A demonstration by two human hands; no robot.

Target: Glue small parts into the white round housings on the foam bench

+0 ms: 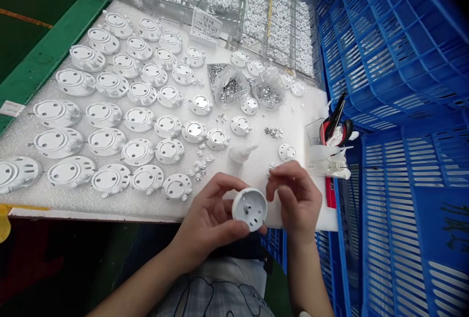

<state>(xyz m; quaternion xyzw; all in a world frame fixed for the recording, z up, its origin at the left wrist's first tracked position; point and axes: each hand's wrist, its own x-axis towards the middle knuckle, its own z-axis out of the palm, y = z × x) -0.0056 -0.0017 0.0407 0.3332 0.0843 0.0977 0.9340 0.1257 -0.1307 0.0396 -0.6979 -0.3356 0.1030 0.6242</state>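
Observation:
My left hand [210,219] is wrapped round a round white plastic shell [256,204], its hollow side facing up and toward me. Slots, holes and a small post show inside the shell. Just to its right, my right hand [300,200] is raised with thumb and fingers curled together; whatever lies between the fingertips is too small or hidden to make out. Behind the shell stands a translucent white nozzle-shaped piece [241,153]. Small white parts [200,166] lie loose on the foam-covered board [220,187], near my left hand.
Rows of round white shells [139,119] cover the board's left side. Clear bags of small metal parts [230,87] lie mid-board. Behind are clear compartment trays [234,19] of white pieces. A clear holder [313,153] with scissors [335,129] and blue crates [395,151] stand right.

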